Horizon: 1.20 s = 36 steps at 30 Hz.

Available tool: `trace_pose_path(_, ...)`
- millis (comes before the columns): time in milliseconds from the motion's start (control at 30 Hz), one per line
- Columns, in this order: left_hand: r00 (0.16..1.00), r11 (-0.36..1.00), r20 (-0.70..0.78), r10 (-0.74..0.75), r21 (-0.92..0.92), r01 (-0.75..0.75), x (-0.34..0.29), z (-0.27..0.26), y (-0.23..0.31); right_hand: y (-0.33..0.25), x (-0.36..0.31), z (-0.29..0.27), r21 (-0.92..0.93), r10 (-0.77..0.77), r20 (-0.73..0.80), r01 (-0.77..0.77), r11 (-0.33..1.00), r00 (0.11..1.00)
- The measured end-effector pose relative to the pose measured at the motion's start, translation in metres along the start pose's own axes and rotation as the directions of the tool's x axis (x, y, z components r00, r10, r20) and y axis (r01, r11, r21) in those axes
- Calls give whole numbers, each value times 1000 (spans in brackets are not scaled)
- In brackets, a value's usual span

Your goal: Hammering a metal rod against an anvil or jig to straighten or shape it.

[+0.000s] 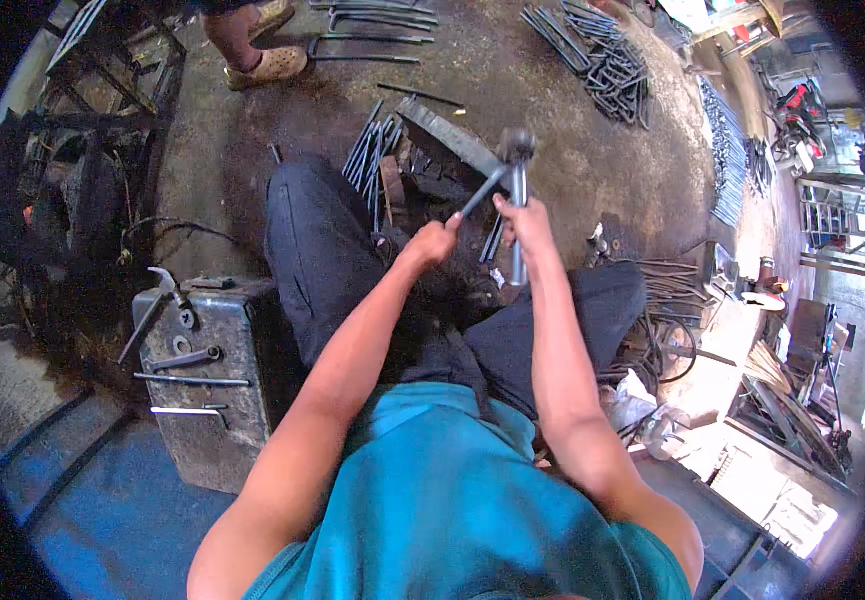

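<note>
My right hand is closed around the grey metal handle of a hammer. The hammer's dark head is at the right end of a long steel block; whether it touches the block I cannot tell. In my left hand is a metal rod, slanting up to the right toward the hammer head. Its far end is hidden near the head. Left of the block, a bundle of dark rods lies by my left knee, beside a brownish block.
A scuffed metal box on my left carries a second hammer and several small tools. Bent rods lie on the floor ahead, with a pile of rods to the right. Another person's shoe is at the far left.
</note>
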<state>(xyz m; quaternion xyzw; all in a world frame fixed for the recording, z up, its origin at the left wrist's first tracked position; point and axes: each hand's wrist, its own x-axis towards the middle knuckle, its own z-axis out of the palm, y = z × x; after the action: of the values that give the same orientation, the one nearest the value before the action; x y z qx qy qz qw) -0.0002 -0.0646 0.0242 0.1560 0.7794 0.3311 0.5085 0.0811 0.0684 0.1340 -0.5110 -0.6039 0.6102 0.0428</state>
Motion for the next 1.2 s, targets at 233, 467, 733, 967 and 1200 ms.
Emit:
trace_pose_path(233,1000,998,-16,14,66,-13,-2,-2,-7,41,0,-3,193,-32,97,13,981,995)
trace_pose_path(467,991,997,-122,51,70,-42,-23,-7,-2,-53,-38,-27,338,-285,132,227,913,950)
trace_pose_path(733,991,994,-132,-24,103,38,-24,-9,3,-217,-111,-86,567,-962,245,786,246,124)
trace_pose_path(967,992,994,-126,-24,104,37,-20,-9,10,-142,-63,-59,488,-941,81,810,325,328)
trace_pose_path(1200,976,994,-216,-24,102,47,-21,-6,2,43,6,-10,210,18,83,-36,977,996)
